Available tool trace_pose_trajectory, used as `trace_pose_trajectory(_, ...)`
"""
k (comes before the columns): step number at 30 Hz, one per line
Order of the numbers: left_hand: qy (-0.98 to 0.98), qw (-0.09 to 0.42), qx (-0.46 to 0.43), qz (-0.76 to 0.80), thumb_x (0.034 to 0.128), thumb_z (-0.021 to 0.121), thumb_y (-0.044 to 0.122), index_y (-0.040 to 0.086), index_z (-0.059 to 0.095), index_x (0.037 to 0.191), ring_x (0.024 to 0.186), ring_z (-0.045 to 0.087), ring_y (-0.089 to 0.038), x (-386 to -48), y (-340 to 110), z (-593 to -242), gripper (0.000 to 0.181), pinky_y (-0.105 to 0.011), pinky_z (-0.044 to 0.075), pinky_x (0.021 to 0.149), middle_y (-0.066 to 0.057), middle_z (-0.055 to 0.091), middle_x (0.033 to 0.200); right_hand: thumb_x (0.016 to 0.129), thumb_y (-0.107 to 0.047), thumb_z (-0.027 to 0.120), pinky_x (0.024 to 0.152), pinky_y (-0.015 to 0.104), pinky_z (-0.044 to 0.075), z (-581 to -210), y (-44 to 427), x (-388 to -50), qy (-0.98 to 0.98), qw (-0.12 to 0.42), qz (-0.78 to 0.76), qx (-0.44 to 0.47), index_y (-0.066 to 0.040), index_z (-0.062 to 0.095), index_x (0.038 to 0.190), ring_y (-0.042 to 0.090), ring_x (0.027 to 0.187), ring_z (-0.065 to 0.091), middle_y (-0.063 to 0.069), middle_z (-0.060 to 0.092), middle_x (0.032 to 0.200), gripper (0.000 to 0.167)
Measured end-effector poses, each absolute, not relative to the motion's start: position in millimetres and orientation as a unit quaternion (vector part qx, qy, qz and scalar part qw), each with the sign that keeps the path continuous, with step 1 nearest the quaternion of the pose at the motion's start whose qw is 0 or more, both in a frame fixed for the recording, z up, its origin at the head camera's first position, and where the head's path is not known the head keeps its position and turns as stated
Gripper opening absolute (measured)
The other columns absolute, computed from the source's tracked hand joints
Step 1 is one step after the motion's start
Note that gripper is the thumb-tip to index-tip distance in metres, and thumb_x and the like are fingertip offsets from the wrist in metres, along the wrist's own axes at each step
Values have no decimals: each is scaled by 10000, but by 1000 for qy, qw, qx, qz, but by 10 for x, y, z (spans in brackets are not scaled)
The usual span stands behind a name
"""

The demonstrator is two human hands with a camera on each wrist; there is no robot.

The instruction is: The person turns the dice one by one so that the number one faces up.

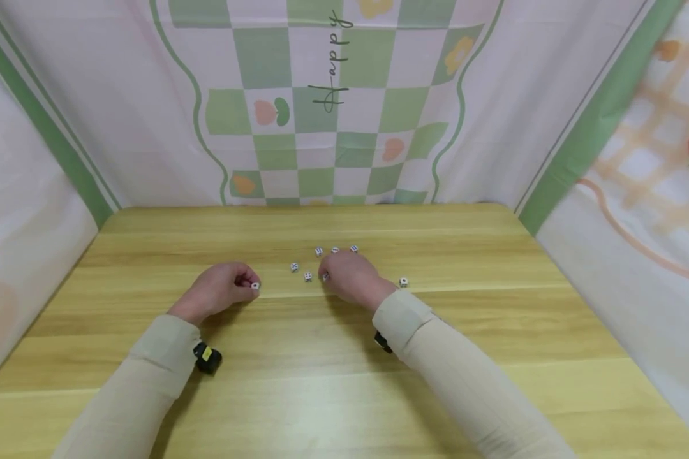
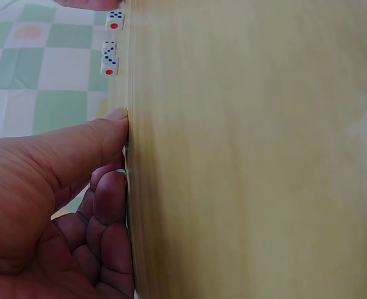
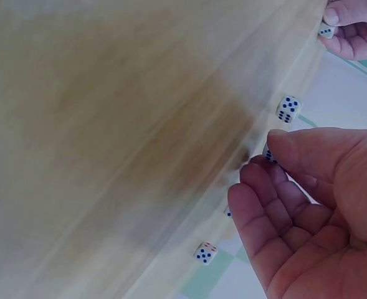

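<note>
My left hand (image 1: pixel 221 290) rests low over the table and pinches a small white die (image 1: pixel 255 286) between thumb and fingertips. That die is hidden in the left wrist view, where the thumb and curled fingers of the left hand (image 2: pixel 58 187) meet the tabletop. Near the table's middle, my right hand (image 1: pixel 353 277) grips another die (image 3: pixel 269 154) between thumb and index finger, its other fingers loosely curled. Close to the left of that hand stand two dice, one (image 1: pixel 295 267) and another (image 1: pixel 308 276). Three more, including one die (image 1: pixel 319 251), sit just beyond it.
A lone die (image 1: pixel 404 282) lies right of my right wrist. The wooden table (image 1: pixel 321 382) ends at a patterned cloth (image 1: pixel 312 153) hanging behind it. Side cloths (image 1: pixel 637 255) flank the table. A dark device (image 1: pixel 208 358) is strapped at my left cuff.
</note>
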State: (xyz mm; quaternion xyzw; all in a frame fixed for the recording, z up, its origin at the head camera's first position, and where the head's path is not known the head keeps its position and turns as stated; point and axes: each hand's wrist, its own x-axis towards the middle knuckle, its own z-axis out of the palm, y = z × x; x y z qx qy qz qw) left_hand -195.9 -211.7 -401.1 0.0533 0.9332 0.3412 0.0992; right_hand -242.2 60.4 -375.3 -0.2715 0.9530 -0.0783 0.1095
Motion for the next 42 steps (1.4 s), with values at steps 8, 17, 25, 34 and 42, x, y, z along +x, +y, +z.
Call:
trace_pose_trajectory(8, 934, 96, 57, 339, 994, 710, 200, 119, 717, 1066, 893, 569, -208, -1953, -2118, -4020, 109, -364, 472, 794, -39, 663, 984, 1055, -128, 593, 1103, 428, 486, -3727, 691, -2366, 950, 111, -105, -273, -95, 671, 1353, 269, 1302, 616, 77, 673, 1385, 310)
trace_pose_trajectory(17, 936, 93, 61, 334, 998, 708, 203, 121, 716, 1067, 892, 568, -209, -1953, -2111, -4036, 107, -366, 471, 796, -38, 662, 985, 1057, -147, 596, 1081, 407, 504, -3730, 775, -2329, 944, 99, -136, -284, -65, 675, 1341, 261, 1273, 638, 96, 686, 1361, 306)
trace_pose_trajectory(25, 935, 92, 60, 336, 995, 713, 202, 125, 712, 1069, 906, 568, -213, -1937, -2108, -4057, 107, -370, 470, 809, -39, 665, 1002, 1034, -140, 617, 1055, 414, 519, -3802, 850, -2309, 941, 85, -156, -287, -66, 688, 1305, 263, 1210, 665, 99, 711, 1303, 290)
trace_pose_trajectory(34, 938, 93, 59, 330, 997, 711, 209, 124, 714, 1069, 913, 569, -214, -1937, -2111, -4040, 111, -375, 469, 820, -41, 666, 1005, 1038, -132, 601, 1071, 423, 506, -3794, 877, -2268, 937, 80, -159, -299, -67, 702, 1289, 270, 1226, 660, 102, 715, 1298, 278)
trace_pose_trajectory(42, 938, 95, 58, 330, 996, 714, 211, 123, 714, 1061, 914, 570, -213, -1941, -2108, -4030, 110, -379, 470, 826, -41, 667, 1002, 1047, -144, 592, 1062, 413, 513, -3787, 901, -2263, 937, 89, -168, -294, -76, 700, 1303, 250, 1225, 660, 94, 715, 1307, 286)
